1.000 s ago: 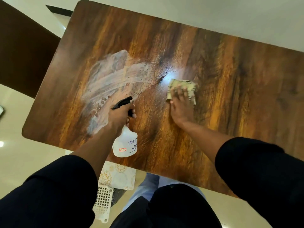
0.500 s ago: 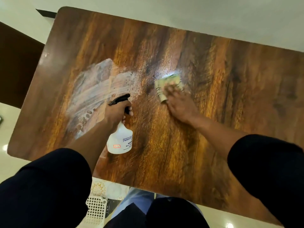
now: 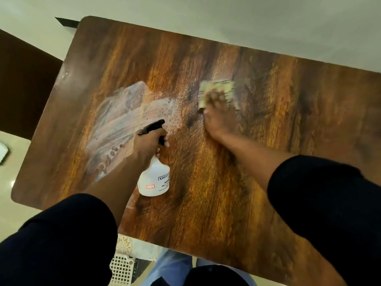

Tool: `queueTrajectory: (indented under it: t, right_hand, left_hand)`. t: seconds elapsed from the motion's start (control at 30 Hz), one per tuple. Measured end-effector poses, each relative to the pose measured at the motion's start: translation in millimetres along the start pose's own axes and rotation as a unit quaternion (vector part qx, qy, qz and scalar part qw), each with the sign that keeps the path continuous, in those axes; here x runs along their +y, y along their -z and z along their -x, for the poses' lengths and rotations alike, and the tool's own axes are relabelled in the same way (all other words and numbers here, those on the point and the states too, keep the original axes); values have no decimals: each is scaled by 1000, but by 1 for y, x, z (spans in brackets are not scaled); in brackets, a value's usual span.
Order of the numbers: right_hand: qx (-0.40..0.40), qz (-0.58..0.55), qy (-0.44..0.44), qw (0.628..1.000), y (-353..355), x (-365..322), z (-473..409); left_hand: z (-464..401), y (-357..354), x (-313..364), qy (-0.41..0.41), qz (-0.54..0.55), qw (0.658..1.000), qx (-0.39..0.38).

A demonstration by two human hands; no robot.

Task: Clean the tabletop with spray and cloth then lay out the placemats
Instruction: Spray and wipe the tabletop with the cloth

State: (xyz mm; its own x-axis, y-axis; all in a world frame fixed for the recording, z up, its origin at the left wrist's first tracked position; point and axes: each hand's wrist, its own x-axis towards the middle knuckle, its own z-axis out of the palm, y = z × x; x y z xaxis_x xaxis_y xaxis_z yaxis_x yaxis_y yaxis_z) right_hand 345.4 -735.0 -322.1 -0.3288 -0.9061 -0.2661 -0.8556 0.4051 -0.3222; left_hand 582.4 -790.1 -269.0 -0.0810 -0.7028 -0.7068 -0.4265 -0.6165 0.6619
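A dark wooden tabletop (image 3: 237, 193) fills the view. My left hand (image 3: 147, 144) grips the neck of a white spray bottle (image 3: 154, 179) with a black trigger head, held just above the table's middle. My right hand (image 3: 219, 116) presses flat on a pale yellow cloth (image 3: 208, 89) further back and to the right; hand and cloth are motion-blurred. A whitish smear of spray foam (image 3: 121, 122) with droplets covers the wood left of the bottle.
Below the table's near edge a patterned placemat (image 3: 125, 245) lies on a white lattice seat (image 3: 121, 269). A dark wooden panel (image 3: 22, 85) stands to the left. Pale floor surrounds the table.
My right hand has slid the cloth sideways over the wood, left and then back to the right. My left hand keeps the bottle about where it was. The camera view shifted.
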Motion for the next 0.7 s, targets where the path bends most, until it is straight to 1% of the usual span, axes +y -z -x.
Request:
queueTrajectory:
  t: [0.07, 0.13, 0.23, 0.3, 0.33, 0.37, 0.43, 0.57, 0.63, 0.7]
  right_hand:
    - [-20, 25, 91, 995, -21, -43, 15]
    - [-50, 40, 178, 982, -39, -70, 33]
    - [-90, 55, 255, 961, -42, -67, 36]
    - [-96, 56, 272, 956, -33, -49, 21]
    - [-86, 54, 257, 961, -25, -39, 14]
    - [-72, 46, 222, 971, -17, -26, 6]
    - [-37, 27, 131, 990, 3, 0, -12]
    - [13, 22, -8, 1000, 29, 43, -47]
    - [31, 21, -65, 997, 27, 37, -55]
    - [45, 4, -100, 994, 19, 14, -59]
  left_hand:
    - [-1, 3, 0, 1, 1, 1000, 11]
    - [-1, 8, -2, 5, -2, 1000, 19]
    - [-2, 14, -5, 5, -2, 1000, 20]
    - [-3, 19, -6, 4, -1, 999, 32]
    - [-4, 21, -6, 3, -3, 999, 34]
    - [-5, 22, -7, 1, -3, 999, 33]
    - [-6, 24, -7, -4, 4, 999, 34]
    - [-12, 29, -11, 4, 17, 999, 34]
    - [-14, 32, -14, 6, 27, 999, 31]
    - [-14, 34, -17, 9, 37, 999, 34]
